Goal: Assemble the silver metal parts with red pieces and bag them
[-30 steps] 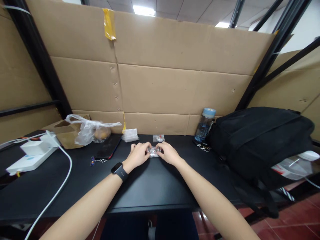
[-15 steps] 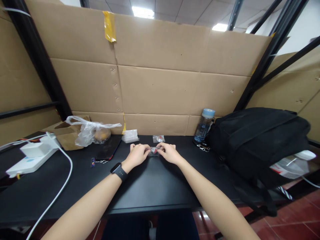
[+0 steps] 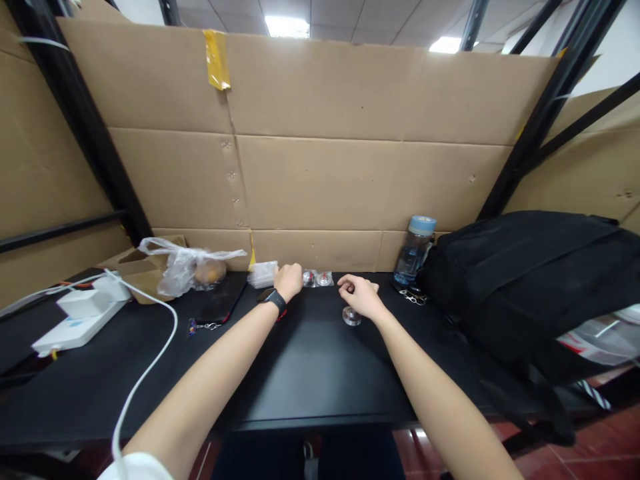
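Note:
At the back of the black desk, my left hand (image 3: 289,281) is turned down with its fingers hidden behind its back. It is beside a small clear packet (image 3: 309,278) with a dark and red round piece inside. A second clear packet (image 3: 324,279) with a silvery round piece lies alongside. My right hand (image 3: 361,297) is loosely curved, thumb and fingers apart, holding nothing visible. Just below it on the desk is a small shiny disc-like piece (image 3: 351,317). Something red (image 3: 282,315), too small to name, shows by my left wrist.
A stack of clear sleeves (image 3: 263,274) sits left of my left hand. Further left are a dark flat pouch (image 3: 221,307), a tied plastic bag (image 3: 187,270) and a white power strip (image 3: 83,320). A bottle (image 3: 413,253) and black backpack (image 3: 525,287) stand right.
Both hands have parted from the packet they held together. That packet appears to lie beside the other at the back. My right hand has moved right, over the shiny disc.

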Available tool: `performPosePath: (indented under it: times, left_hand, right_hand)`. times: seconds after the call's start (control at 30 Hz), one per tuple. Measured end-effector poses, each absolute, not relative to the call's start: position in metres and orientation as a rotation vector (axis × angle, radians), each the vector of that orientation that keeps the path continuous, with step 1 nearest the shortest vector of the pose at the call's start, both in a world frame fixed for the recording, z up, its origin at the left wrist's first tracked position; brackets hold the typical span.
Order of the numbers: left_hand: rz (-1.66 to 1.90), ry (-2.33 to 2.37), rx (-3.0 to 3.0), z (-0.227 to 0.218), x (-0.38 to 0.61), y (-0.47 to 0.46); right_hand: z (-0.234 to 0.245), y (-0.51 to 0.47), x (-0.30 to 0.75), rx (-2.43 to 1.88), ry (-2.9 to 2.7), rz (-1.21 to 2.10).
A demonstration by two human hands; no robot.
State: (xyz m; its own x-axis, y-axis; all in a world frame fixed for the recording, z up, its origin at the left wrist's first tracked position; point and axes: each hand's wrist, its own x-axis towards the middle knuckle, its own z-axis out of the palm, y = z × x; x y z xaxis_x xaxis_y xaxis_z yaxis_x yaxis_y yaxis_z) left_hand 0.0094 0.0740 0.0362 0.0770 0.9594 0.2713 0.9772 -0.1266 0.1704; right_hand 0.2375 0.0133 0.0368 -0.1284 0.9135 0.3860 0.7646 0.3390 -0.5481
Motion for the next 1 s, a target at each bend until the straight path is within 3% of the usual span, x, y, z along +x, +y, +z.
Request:
performPosePath:
  times: [0.43,0.53,0.63,1.0]
  left_hand:
    - [-0.621,-1.785,-2.183,0.034,0.004,0.067]
    - [-0.634,-1.595,-2.545,0.044,-0.032,0.062]
    - [-0.426,-1.549,-2.939,0.042,-0.071,0.053]
    - [-0.567,-1.586,-3.022,0.012,-0.101,0.03]
  right_hand:
    - [0.038,0.016,0.259,-1.451,-2.28,0.328]
    - [0.04,0.019,0.276,-1.399,-2.447,0.484]
    - [0.039,0.022,0.282,-1.37,-2.528,0.633]
    - [0.042,0.019,0.277,-1.362,-2.503,0.705]
